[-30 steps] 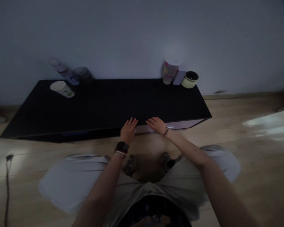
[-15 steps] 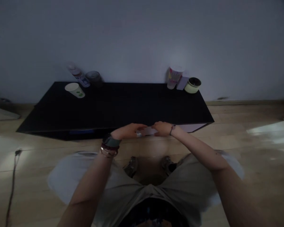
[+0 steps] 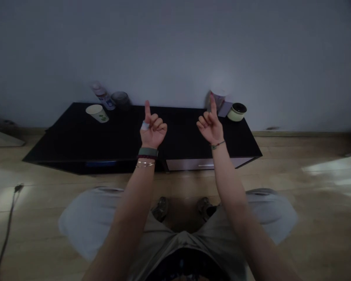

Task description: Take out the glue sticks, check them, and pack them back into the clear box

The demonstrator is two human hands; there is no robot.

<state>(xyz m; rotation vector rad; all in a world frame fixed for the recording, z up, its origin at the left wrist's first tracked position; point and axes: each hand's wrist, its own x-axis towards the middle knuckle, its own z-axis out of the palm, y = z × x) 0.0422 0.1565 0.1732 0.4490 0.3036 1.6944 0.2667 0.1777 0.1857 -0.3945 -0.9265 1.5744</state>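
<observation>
My left hand (image 3: 153, 130) is raised above the black cabinet top, palm towards me, holding nothing. Its index finger points up while the other fingers curl loosely, and a pale wrap (image 3: 145, 125) shows by the thumb. My right hand (image 3: 211, 125) is held up in the same pose, also with nothing in it. Behind its raised fingertip stands a clear patterned plastic cup (image 3: 219, 97), partly hidden. Both hands appear to hover over the long black cabinet (image 3: 181, 132).
A white paper cup (image 3: 97, 113), a spray bottle (image 3: 103, 96) and a dark glass jar (image 3: 121, 100) stand at the cabinet's back left. A pale box (image 3: 224, 109) and a cream pot (image 3: 236, 112) stand at the back right. A cable (image 3: 9, 226) lies on the floor.
Both hands have left the cabinet's front edge, moved up and apart, and turned palms towards me with index fingers raised. The pale drawer front with its handle now shows.
</observation>
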